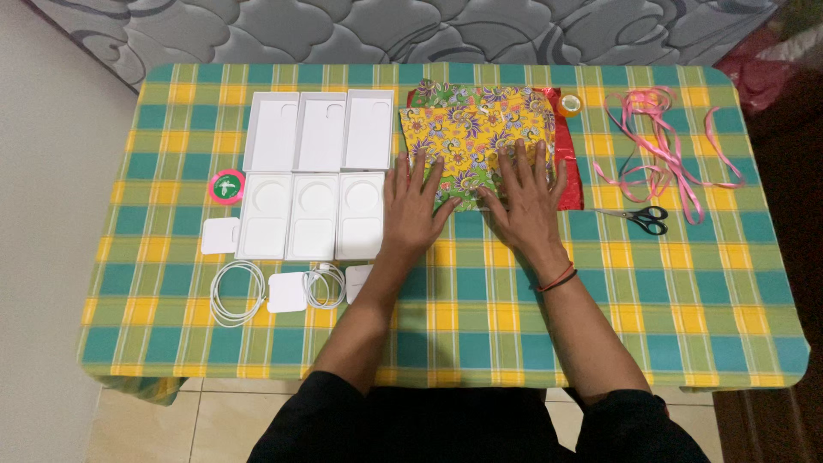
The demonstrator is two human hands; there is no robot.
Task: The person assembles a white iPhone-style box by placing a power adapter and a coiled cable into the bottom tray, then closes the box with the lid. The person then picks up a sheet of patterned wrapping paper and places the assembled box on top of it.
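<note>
I see both hands lying flat on the yellow flowered wrapping paper, which sits at the far middle of the table. My left hand and right hand have fingers spread and press its near edge; nothing is pinched. The paper extends away from the fingers, its long axis left to right. Red foil shows under it. Right of it lie scissors and pink ribbon; white box trays lie left. The table wears a checked cloth, near a grey mattress.

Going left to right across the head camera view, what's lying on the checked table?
Pink tape roll → white box trays → left hand → right hand, both flat on the floral wrapping paper → scissors → pink ribbon.
</note>
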